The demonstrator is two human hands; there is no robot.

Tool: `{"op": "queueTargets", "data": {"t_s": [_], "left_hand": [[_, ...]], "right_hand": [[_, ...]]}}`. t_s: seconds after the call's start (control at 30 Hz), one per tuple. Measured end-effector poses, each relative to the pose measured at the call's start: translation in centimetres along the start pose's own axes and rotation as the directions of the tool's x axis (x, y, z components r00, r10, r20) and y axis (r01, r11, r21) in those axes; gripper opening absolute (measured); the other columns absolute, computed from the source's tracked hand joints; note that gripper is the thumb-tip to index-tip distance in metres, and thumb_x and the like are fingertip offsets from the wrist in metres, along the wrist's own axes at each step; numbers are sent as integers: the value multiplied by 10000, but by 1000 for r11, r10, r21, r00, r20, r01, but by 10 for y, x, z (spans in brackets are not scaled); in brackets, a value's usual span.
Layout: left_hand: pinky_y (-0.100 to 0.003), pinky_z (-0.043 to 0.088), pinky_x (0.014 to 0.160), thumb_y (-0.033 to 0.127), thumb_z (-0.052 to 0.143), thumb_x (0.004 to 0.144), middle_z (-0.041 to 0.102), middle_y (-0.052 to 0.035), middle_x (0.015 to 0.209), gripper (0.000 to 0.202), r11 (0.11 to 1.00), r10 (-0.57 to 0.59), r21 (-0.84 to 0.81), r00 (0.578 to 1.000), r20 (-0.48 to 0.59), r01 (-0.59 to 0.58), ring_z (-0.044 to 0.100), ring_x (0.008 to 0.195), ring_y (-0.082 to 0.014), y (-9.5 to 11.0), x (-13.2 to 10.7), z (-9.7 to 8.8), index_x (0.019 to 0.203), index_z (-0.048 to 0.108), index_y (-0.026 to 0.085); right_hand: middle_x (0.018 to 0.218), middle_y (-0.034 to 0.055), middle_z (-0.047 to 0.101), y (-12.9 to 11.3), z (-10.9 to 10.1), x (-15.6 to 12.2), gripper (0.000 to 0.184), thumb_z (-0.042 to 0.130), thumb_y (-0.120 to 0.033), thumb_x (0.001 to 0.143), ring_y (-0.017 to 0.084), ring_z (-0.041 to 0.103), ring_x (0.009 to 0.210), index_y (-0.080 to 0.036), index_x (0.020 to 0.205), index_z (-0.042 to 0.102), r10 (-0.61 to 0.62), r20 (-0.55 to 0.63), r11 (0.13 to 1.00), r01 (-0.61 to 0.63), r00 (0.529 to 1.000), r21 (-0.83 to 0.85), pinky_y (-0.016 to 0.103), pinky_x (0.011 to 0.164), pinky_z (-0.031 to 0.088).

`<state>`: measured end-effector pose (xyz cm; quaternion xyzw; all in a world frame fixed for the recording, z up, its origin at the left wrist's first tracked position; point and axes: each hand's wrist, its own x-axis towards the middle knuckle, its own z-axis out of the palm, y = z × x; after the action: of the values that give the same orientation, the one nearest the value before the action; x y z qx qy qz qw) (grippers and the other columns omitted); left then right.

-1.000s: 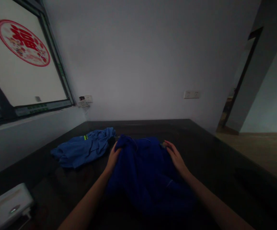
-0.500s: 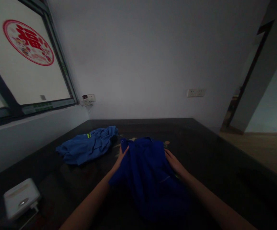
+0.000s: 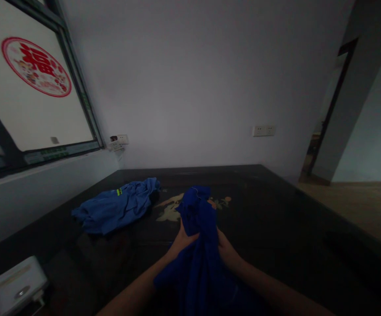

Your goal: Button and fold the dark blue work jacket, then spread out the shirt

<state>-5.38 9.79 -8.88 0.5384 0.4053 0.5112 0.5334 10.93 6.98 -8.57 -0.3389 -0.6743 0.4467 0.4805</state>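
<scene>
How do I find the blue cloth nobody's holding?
Find the big dark table by the pale wall. On its left, toward the window, lies a crumpled blue cloth. Unlike the deep-blue cloth between the left hand and right hand, it's paler, with a yellow-green patch.

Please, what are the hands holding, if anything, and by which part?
The deep-blue cloth, by its bunched part below the upper end: left hand grips the left side; right hand against the right, grip partly hidden.
</scene>
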Motion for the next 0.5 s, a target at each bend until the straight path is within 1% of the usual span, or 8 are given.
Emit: {"op": "queueTargets", "data": {"t_s": [0.1,0.17,0.23,0.27,0.33,0.43,0.5], "left_hand": [[-472,281,1093,537,819,491,545,-170,1292,1037,1000,3,-3,997,77,-3,467,1233,-337,5,-1,-7,1367,372,206],[-475,289,1087,539,808,513,580,-156,1254,931,1000,-20,22,989,147,17,468,1228,-345,6,-4,-11,1310,460,205],[-477,301,1079,549,790,539,609,-147,1214,842,998,-54,42,978,199,46,475,1218,-352,3,-7,-12,1259,523,203],[-479,305,1075,556,782,549,616,-146,1202,816,997,-64,45,978,200,56,476,1216,-356,0,-7,-13,1241,542,198],[-484,305,1072,566,781,536,618,-153,1194,815,997,-68,51,987,146,61,466,1224,-365,-8,-5,-13,1219,562,181],[-486,293,1079,558,804,476,604,-168,1210,870,997,-24,75,999,35,21,454,1232,-375,-17,2,-13,1206,570,147],[-477,300,1079,552,795,485,599,-172,1218,855,997,18,70,1000,6,-19,465,1223,-369,-19,5,-13,1199,575,135]], "right_hand": [[1373,101,434,-13,-2,1,543,513,-357,819,258,345,1299,-207,1336,439,-99,67,987,107,993,-118,448,1097,258],[1401,110,398,-19,-4,1,565,492,-343,835,252,276,1340,-187,1370,400,-153,141,964,179,978,-197,437,1111,229],[1417,125,376,-21,-5,1,582,480,-331,840,255,223,1362,-164,1388,377,-182,211,937,235,960,-260,438,1116,208],[1419,132,371,-21,-6,1,587,472,-323,841,259,212,1365,-156,1394,368,-185,235,926,250,954,-283,446,1114,205],[1415,140,373,-18,-8,3,604,464,-304,836,266,219,1360,-152,1409,345,-175,253,914,252,951,-317,464,1103,216],[1407,139,383,-10,-13,7,650,490,-275,810,274,256,1343,-167,1427,315,-165,258,903,251,952,-348,474,1081,250],[1419,140,374,-6,-19,10,677,518,-270,800,283,258,1342,-179,1435,304,-178,268,891,271,947,-365,485,1081,243]]}}
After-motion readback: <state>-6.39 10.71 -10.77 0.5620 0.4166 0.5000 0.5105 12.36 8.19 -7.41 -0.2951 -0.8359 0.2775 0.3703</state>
